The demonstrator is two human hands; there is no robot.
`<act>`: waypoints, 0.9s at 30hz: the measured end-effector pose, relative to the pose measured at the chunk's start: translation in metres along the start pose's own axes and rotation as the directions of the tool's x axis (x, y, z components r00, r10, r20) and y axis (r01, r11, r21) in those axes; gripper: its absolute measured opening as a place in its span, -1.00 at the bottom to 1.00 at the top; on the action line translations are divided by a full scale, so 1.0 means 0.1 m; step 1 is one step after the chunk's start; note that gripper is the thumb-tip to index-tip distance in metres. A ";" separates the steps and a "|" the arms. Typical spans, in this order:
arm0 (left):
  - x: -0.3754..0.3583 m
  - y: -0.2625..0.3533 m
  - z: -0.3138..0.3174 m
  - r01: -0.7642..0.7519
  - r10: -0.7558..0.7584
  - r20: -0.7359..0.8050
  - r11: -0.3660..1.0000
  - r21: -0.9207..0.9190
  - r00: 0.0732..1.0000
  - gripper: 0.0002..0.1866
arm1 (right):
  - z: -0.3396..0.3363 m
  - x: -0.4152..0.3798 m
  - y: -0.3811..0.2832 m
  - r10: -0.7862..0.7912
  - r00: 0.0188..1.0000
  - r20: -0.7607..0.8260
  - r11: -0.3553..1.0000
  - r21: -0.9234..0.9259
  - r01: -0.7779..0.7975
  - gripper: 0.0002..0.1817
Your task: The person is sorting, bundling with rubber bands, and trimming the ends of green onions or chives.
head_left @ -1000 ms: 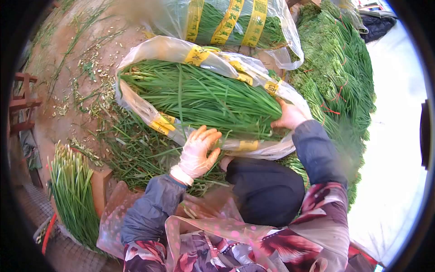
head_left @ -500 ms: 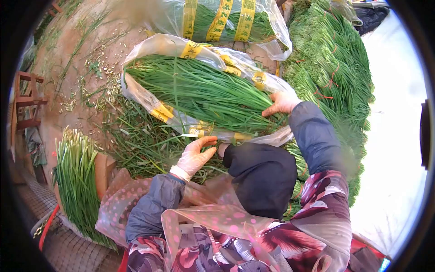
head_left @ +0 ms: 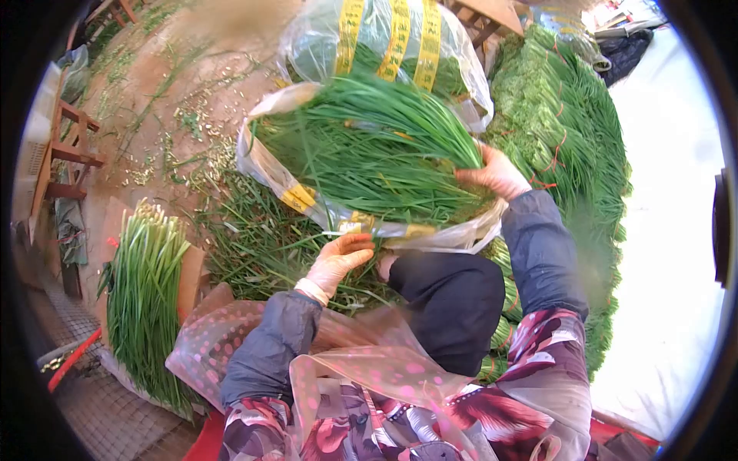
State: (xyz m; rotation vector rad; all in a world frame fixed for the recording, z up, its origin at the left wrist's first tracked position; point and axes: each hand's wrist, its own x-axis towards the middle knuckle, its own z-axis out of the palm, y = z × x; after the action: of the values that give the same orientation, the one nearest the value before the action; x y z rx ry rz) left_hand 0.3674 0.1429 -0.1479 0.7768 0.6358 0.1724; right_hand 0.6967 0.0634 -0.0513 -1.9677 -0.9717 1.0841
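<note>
My right hand (head_left: 498, 175) is closed around the end of a bunch of garlic chives (head_left: 400, 115), its long leaves fanning up and left. Under it, more garlic chives (head_left: 361, 180) lie in a clear plastic bag (head_left: 257, 157) with yellow printed bands. My left hand (head_left: 338, 263) is just below the bag's near edge, thumb apart from its extended fingers, with nothing visible held. Thin gloves cover both hands. Whether the left fingertips touch the bag is hard to tell.
Behind stands a filled bag (head_left: 323, 50) with yellow bands. A long stack of tied chives (head_left: 569, 138) runs along the right. Another upright bunch (head_left: 150, 300) leans at left. Loose leaves (head_left: 261, 250) litter the ground, and a wooden frame (head_left: 73, 150) stands far left.
My right hand has closed on the chives and raised part of them off the pile, leaves swinging upward. My left hand stays near the bag's front edge. The view has shifted slightly.
</note>
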 end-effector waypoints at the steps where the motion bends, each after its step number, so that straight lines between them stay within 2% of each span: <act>1: -0.03 0.04 0.09 -0.063 0.061 -0.026 0.994 -0.091 0.998 -0.37 | 0.09 -0.10 -0.18 -0.062 0.998 0.016 0.995 -0.071 0.063 -0.23; 2: -0.03 0.07 0.12 -0.065 0.059 -0.040 0.984 -0.164 0.997 -0.25 | 0.16 -0.18 -0.25 -0.099 0.995 -0.008 0.985 -0.145 0.097 -0.25; 3: -0.04 0.10 0.13 -0.092 0.101 0.025 0.966 -0.240 0.995 -0.09 | 0.23 -0.24 -0.33 -0.143 0.989 -0.031 0.967 -0.218 0.133 -0.27; 4: -0.08 0.17 0.19 -0.126 0.137 0.011 0.942 -0.311 0.991 -0.09 | 0.31 -0.33 -0.54 -0.320 0.946 0.045 0.828 -0.473 0.302 -0.28; 5: -0.12 0.27 0.24 -0.157 0.171 0.003 0.911 -0.381 0.985 -0.09 | 0.44 -0.46 -0.77 -0.456 0.877 0.151 0.596 -0.681 0.426 -0.29; 7: -0.09 0.48 0.20 -0.271 0.289 -0.023 0.864 -0.424 0.957 -0.16 | 0.80 -0.78 -1.01 -0.306 0.934 0.184 0.722 -0.594 0.354 -0.27; 9: -0.19 0.72 -0.02 -0.412 0.465 -0.085 0.669 -0.618 0.881 -0.24 | 1.15 -0.89 -0.86 -0.465 0.842 0.274 0.561 -0.644 0.520 -0.23; 11: -0.47 0.94 -0.09 -0.478 0.464 -0.193 0.641 -0.600 0.865 -0.28 | 1.37 -1.09 -1.11 -0.268 0.904 0.334 0.620 -0.658 0.427 -0.23; 12: -0.62 1.03 -0.12 -0.545 0.498 -0.255 0.613 -0.572 0.829 -0.30 | 1.46 -1.13 -1.13 -0.327 0.879 0.348 0.619 -0.623 0.477 -0.23; 13: -0.73 1.10 -0.26 -0.536 0.504 -0.246 0.583 -0.610 0.828 -0.36 | 1.54 -1.16 -1.14 -0.381 0.851 0.361 0.619 -0.585 0.525 -0.23; 15: -1.16 1.35 -0.33 -0.531 0.553 -0.187 0.567 -0.629 0.812 -0.49 | 1.74 -1.28 -1.18 -0.388 0.838 0.384 0.624 -0.560 0.546 -0.24; 17: -1.43 1.53 -0.39 -0.749 0.594 -0.457 0.519 -0.412 0.663 -0.59 | 1.96 -1.34 -1.12 -0.360 0.862 0.357 0.774 -0.401 0.489 -0.25; 18: -1.61 1.59 -0.38 -0.762 0.608 -0.459 0.533 -0.368 0.647 -0.62 | 2.05 -1.37 -1.16 -0.286 0.865 0.414 0.810 -0.377 0.448 -0.24; 19: -1.78 1.67 -0.35 -0.771 0.618 -0.461 0.527 -0.359 0.637 -0.62 | 2.18 -1.37 -1.07 -0.298 0.859 0.417 0.805 -0.374 0.461 -0.24; 21: -2.09 1.82 -0.28 -0.816 0.662 -0.478 0.481 -0.320 0.578 -0.59 | 2.47 -1.31 -0.76 -0.420 0.810 0.410 0.873 -0.060 0.483 -0.19; 22: -2.23 1.88 -0.21 -0.825 0.686 -0.460 0.480 -0.297 0.564 -0.58 | 2.53 -1.34 -0.74 -0.336 0.835 0.436 0.934 0.043 0.354 -0.16; 23: -2.29 1.93 -0.25 -0.830 0.690 -0.462 0.476 -0.289 0.557 -0.58 | 2.50 -1.45 -0.91 -0.344 0.830 0.439 0.931 0.047 0.361 -0.16; 25: -2.42 2.01 -0.35 -0.833 0.726 -0.409 0.496 -0.245 0.553 -0.57 | 2.39 -1.68 -1.22 -0.189 0.862 0.470 0.981 0.120 0.150 -0.18; 27: -2.46 2.04 -0.35 -0.847 0.738 -0.421 0.495 -0.193 0.527 -0.58 | 2.40 -1.68 -1.21 -0.195 0.884 0.425 0.980 0.115 0.161 -0.24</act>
State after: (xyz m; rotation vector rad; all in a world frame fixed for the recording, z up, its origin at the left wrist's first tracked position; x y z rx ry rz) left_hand 0.1662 0.2175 0.0911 0.6150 0.4305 1.2915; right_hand 0.3878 0.0286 0.0104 -1.5633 -1.2950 1.4643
